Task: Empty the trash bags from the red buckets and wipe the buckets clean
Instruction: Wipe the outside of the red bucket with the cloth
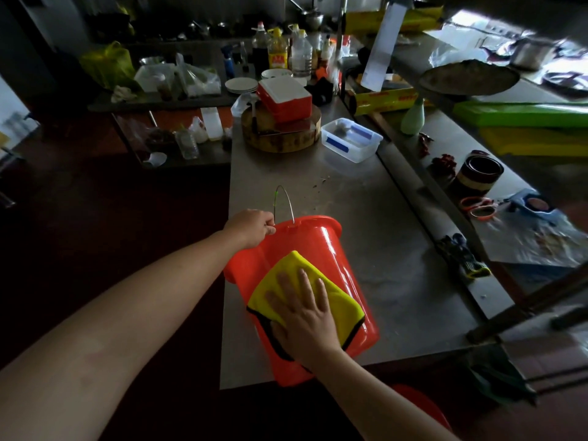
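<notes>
One red bucket (337, 249) | one yellow cloth (294, 268) | left hand (251, 227) | right hand (305, 316)

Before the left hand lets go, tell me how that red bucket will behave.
Lying on its side on the table, the red bucket would likely roll. Its glossy plastic probably slips under the yellow cloth. The left hand at the rim steadies it, so it seems light.

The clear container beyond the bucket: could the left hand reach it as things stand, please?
Probably yes, once it lets go. The left hand grips the rim of the red bucket; beyond it the steel table lies bare up to the clear container, so nothing stands in the way.
</notes>
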Tool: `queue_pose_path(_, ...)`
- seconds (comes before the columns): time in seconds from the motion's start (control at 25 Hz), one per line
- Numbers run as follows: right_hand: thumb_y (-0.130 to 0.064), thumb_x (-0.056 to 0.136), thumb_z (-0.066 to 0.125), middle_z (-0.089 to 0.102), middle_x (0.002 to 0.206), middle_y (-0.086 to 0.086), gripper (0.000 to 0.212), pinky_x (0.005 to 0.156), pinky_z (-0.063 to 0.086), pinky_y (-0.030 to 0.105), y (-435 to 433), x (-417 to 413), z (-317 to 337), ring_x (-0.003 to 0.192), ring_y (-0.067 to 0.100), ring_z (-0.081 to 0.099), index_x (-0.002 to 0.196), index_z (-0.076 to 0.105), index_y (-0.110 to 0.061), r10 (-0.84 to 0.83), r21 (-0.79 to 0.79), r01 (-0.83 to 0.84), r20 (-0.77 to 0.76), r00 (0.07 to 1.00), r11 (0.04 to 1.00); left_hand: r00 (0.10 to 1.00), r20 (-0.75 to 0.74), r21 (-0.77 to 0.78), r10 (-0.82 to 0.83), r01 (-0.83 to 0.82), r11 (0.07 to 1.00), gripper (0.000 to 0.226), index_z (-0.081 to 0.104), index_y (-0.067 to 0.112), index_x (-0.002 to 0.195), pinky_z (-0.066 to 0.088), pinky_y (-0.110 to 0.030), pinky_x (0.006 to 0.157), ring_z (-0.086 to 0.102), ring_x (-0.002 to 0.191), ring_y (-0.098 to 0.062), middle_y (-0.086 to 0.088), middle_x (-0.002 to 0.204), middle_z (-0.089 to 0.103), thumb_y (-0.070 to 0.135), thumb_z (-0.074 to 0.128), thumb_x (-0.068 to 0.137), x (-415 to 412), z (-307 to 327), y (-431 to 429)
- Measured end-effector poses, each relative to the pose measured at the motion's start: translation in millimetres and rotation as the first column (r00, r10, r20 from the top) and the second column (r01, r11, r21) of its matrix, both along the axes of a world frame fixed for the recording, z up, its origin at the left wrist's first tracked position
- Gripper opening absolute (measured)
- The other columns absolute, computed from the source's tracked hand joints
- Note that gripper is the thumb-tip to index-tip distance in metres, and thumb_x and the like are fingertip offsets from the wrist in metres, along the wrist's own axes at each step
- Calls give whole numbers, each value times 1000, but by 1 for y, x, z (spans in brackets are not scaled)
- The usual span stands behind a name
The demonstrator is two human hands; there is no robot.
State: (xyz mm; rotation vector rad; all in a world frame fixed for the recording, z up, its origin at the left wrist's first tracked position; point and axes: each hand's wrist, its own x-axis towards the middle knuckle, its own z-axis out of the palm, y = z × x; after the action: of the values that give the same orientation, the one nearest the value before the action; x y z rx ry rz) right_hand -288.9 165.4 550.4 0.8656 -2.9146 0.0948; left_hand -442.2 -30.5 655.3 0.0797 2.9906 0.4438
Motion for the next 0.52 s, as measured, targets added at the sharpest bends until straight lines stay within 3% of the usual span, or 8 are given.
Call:
queue_pose_path(0.12, -68, 100, 27, 1, 170, -6, 61, 123, 3, 58, 35, -8, 9, 155, 30, -12, 157, 20, -48, -77, -85, 82, 57, 995, 993, 1000, 16, 19, 9, -9, 1000, 16, 69, 21, 104, 51, -34, 82, 63, 96, -21, -3, 106, 69, 33, 66, 94, 0, 1, -1)
queue_pose_path(0.24, -76, 96, 25, -4, 169, -12, 63, 125, 7, 47, 75, -22, 5, 156, 23, -10, 154, 11, -56, -212, -208, 257, 216, 953, 944, 1000, 22, 22, 10, -11, 1000, 15, 69, 21, 103, 51, -34, 83, 63, 95, -20, -2, 104, 69, 33, 66, 94, -1, 3, 1)
queue_pose_path(0.4, -71, 96, 33, 4, 169, -14, 62, 122, 22, 46, 103, -37, -2, 156, 17, 7, 153, 11, -58, -305, -352, 540, 540, 784, 765, 1000, 28, 11, 10, -10, 1000, 13, 69, 21, 99, 53, -36, 83, 64, 91, -19, 0, 99, 70, 33, 65, 95, -4, 5, 6)
queue_pose_path(0.52, -73, 94, 25, 4, 169, -13, 65, 122, 21, 47, 95, -22, -1, 156, 20, 5, 155, 9, -54, -369, -323, 557, 489, 790, 765, 999, 38, 0, 15, -15, 1000, 13, 68, 21, 97, 51, -34, 81, 63, 90, -21, -1, 99, 69, 33, 66, 94, -5, 5, 6)
